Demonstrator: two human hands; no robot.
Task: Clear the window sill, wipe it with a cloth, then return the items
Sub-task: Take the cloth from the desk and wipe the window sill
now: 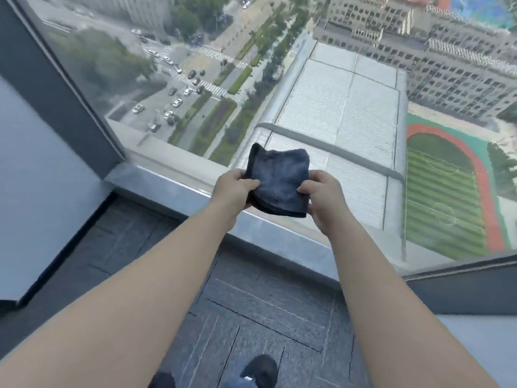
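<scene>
A dark blue folded cloth [279, 180] is held up in front of the window, above the grey window sill [173, 189]. My left hand [233, 191] pinches its left edge and my right hand [321, 200] pinches its right edge. The sill runs low along the glass from the left corner toward the lower right; the visible stretch carries no items.
A large glass pane [335, 93] looks down on streets and a sports field. A dark window frame post [64, 102] and a white wall [36, 191] stand at left. Dark carpet tiles [251, 303] cover the floor, and my shoe [260, 371] shows at the bottom.
</scene>
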